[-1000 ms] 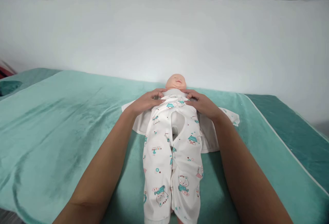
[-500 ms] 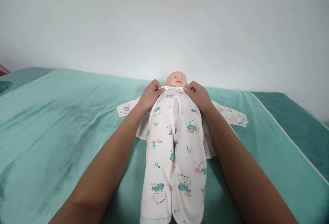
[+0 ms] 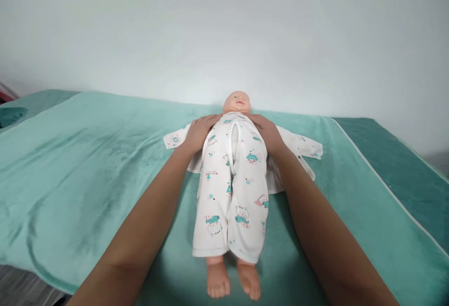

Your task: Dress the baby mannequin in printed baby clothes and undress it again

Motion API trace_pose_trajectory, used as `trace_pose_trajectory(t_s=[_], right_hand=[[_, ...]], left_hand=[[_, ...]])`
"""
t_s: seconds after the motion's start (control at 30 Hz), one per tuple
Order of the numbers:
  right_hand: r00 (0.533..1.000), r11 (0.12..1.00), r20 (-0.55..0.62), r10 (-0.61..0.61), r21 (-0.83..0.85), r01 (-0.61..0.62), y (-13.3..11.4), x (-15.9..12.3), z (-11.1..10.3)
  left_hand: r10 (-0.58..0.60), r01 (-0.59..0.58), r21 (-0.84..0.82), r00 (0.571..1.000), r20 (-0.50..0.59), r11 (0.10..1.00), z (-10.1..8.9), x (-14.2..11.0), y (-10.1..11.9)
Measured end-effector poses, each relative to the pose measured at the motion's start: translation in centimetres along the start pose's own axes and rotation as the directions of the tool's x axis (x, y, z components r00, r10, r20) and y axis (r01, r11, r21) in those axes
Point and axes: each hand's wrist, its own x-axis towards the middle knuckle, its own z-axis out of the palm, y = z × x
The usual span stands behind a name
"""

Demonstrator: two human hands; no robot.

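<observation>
A baby doll lies on its back, head toward the wall, bare feet toward me. White printed baby pants cover its legs and reach up to its chest, with an open slit at the crotch. Under the doll a white printed baby shirt is spread, its sleeves stretched to both sides. My left hand lies flat against the left upper side of the pants, fingers stretched out. On the other side my right hand rests in the same way; its fingertips touch the top of the pants.
The doll lies on a light green blanket over a bed. A darker green cover shows at the right, and a white wall rises behind. Grey floor appears at the lower left.
Both hands have let go of the pants' waistband and now lie with fingers extended at its sides. The view has shifted, and the doll's feet now show below the pant legs.
</observation>
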Motion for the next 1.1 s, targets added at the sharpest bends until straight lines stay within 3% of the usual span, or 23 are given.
trace_pose_trajectory(t_s=[0.1,0.17,0.33,0.4,0.5,0.6,0.7,0.8,0.93,1.1], right_hand=[[1.0,0.999,-0.027,-0.006,0.036,0.007,-0.2,-1.8,0.1],[0.994,0.998,-0.103,0.025,0.051,-0.019,0.0,-3.0,0.4],[0.913,0.986,-0.381,0.149,-0.012,-0.166,0.7,-5.3,1.1],[0.883,0.962,-0.404,0.239,-0.023,-0.271,0.7,-5.4,1.0],[0.877,0.924,-0.325,0.354,-0.025,-0.382,0.7,-5.2,0.6],[0.886,0.914,-0.226,0.405,0.085,-0.396,0.8,-5.0,0.1],[0.888,0.855,-0.091,0.45,0.333,-0.399,0.7,-5.0,-0.1],[0.881,0.779,0.031,0.472,0.454,-0.433,0.3,-5.1,-0.1],[0.867,0.738,0.118,0.484,0.478,-0.476,0.1,-5.0,-0.1],[0.876,0.729,0.154,0.457,0.499,-0.469,-0.1,-4.9,-0.1]], left_hand=[[0.069,-0.082,0.215,0.995,0.069,0.973,-0.2,-1.8,-0.4],[0.103,-0.118,0.274,0.992,0.067,0.954,-0.2,-3.1,-0.5],[0.162,-0.164,0.273,0.986,0.03,0.948,-0.2,-5.7,-0.1],[0.139,-0.13,0.232,0.99,-0.022,0.964,-0.2,-6.3,0.5],[0.01,0.0,0.094,0.994,-0.106,0.996,0.0,-6.8,1.4],[-0.185,0.174,-0.087,0.972,-0.146,0.981,0.2,-7.0,2.3],[-0.316,0.272,-0.291,0.942,-0.115,0.917,0.4,-7.1,2.9],[-0.411,0.337,-0.535,0.911,-0.02,0.775,0.6,-6.9,3.5],[-0.453,0.393,-0.732,0.882,0.13,0.556,0.8,-6.8,4.2],[-0.414,0.435,-0.766,0.877,0.243,0.473,0.8,-7.0,4.1]])
